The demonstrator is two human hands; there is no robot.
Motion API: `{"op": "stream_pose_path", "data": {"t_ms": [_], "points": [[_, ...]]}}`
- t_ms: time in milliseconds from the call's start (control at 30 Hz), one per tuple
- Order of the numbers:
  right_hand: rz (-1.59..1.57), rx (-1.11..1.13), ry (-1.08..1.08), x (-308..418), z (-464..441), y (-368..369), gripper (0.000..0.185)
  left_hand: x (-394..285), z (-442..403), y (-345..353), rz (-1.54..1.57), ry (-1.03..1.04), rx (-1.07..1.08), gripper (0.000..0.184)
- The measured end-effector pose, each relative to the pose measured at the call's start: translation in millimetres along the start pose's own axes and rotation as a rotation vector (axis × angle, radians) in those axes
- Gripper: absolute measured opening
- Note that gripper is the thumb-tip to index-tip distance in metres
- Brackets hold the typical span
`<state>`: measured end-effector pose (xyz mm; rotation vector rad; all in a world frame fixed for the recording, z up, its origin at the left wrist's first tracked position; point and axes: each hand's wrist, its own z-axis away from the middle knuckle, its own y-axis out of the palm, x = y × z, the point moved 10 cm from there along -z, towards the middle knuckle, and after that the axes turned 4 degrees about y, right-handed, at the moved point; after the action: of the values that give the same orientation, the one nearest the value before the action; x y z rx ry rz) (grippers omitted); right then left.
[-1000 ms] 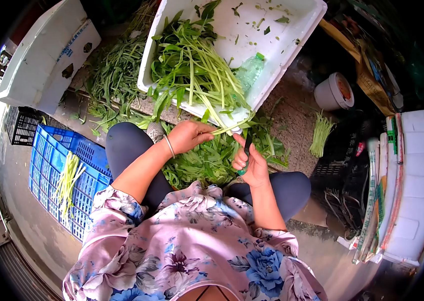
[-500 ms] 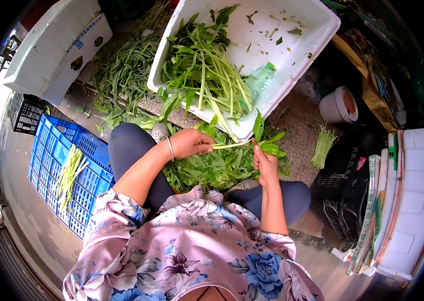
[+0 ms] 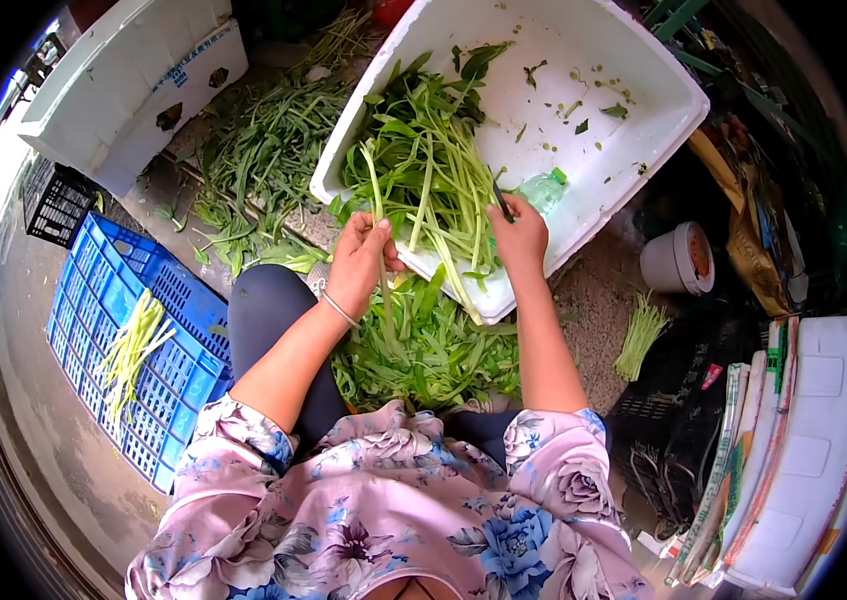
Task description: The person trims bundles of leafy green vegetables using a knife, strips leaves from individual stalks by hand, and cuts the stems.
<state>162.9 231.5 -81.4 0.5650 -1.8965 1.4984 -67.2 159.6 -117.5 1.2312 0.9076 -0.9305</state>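
My left hand [image 3: 361,262], with a bracelet at the wrist, is closed around a long pale-green vegetable stem [image 3: 374,180] that sticks up past the fingers. My right hand [image 3: 521,238] is closed at the front rim of the white foam box [image 3: 633,150]. From its fingers pokes a narrow dark thing [image 3: 501,201] that looks like a small knife; most of it is hidden. Between and beyond both hands, a heap of leafy green stems [image 3: 433,150] fills the box's left side. Below, between my legs, lies a pile of loose green leaves [image 3: 433,350].
A clear plastic bottle [image 3: 545,190] lies in the box. Cut stems [image 3: 133,345] rest on a blue crate [image 3: 158,430] at left; another bundle [image 3: 640,335] is on the ground at right, near a white bucket [image 3: 678,258]. More greens [image 3: 263,150] lie behind.
My hands have moved apart and forward to the box. My left hand now holds a stem upright; the leafy tip at my right hand is gone from its fingers. The view has shifted slightly.
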Motion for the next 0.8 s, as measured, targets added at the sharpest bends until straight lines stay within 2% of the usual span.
{"op": "stream_pose_path", "data": {"t_ms": [100, 200, 267, 300, 333, 400, 467, 533, 633, 700, 800], "points": [[0.182, -0.049, -0.055, 28.4, -45.7, 33.4, 0.035, 8.3, -4.0, -17.3, 0.094, -0.060, -0.175, 0.014], [0.292, -0.031, -0.055, 38.7, -68.4, 56.6, 0.038, 1.2, -5.7, -17.6, 0.068, -0.054, -0.183, 0.015], [0.372, 0.090, -0.014, 30.3, -79.2, 71.5, 0.032, -0.9, -5.9, -18.7, 0.071, -0.058, -0.198, 0.015], [0.341, -0.015, -0.088, 34.4, -83.4, 64.2, 0.028, 1.3, -6.9, -17.5, 0.088, -0.065, -0.166, 0.015], [0.344, -0.011, -0.094, 41.5, -85.8, 56.2, 0.028, 3.2, -7.9, -15.1, 0.107, -0.073, -0.136, 0.015], [0.103, 0.005, -0.057, 49.3, -91.3, 28.8, 0.026, 4.2, -6.9, -15.4, 0.104, -0.083, -0.142, 0.016], [-0.100, -0.037, -0.168, 63.4, -96.1, -1.5, 0.025, 1.5, -7.6, -10.0, 0.035, -0.094, -0.093, 0.014], [-0.387, -0.041, -0.151, 77.7, -92.2, -33.1, 0.024, 2.5, -6.7, -6.5, 0.042, -0.104, -0.089, 0.015], [-0.417, -0.102, -0.176, 72.3, -96.8, -51.2, 0.026, 5.6, -5.0, -2.7, 0.036, -0.100, -0.084, 0.016], [-0.454, -0.065, -0.131, 72.8, -94.8, -52.9, 0.025, 9.1, -4.2, 0.0, 0.039, -0.103, -0.070, 0.016], [-0.607, -0.243, -0.207, 86.8, -83.9, -96.6, 0.023, 11.7, -5.0, 1.1, 0.006, -0.098, -0.077, 0.017]]}}
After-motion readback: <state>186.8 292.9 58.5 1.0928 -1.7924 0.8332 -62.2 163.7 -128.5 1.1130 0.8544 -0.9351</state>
